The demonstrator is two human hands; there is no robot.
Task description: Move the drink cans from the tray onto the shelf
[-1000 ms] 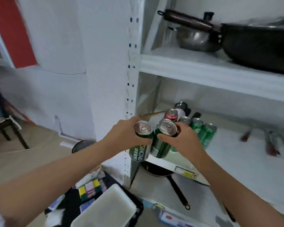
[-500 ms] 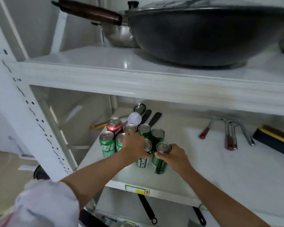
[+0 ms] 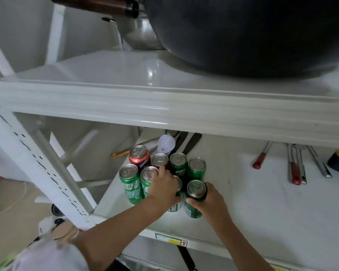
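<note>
My right hand [image 3: 209, 200] is wrapped round a green can [image 3: 194, 200] at lower centre of the frame, fingers curled about the upper wall just under the rim, and the can stands upright on the shelf [image 3: 262, 208] near its front edge. My left hand [image 3: 162, 190] is closed over a second can [image 3: 175, 196] just left of it, mostly hiding it, so only a sliver of lid and a strip of label show; whether its base is down I cannot tell. Beyond my knuckles the other cans [image 3: 164, 167] stand packed together, lids up, green ones and one red can [image 3: 139, 156], with a white bulb [image 3: 166, 143] lying behind them. These feel like stiff thin metal, smooth and a bit slick, and I judge them full and fairly heavy for their size (a hard squeeze would dent the wall). The side wall high up is the place to hold, thumb opposite fingers, keeping clear of the neighbours so nothing topples. To the right of the frame lie some tools [image 3: 294, 167], well apart. A dark wok [image 3: 252, 36] fills the upper right, on the level above. The tray is not in view.
</note>
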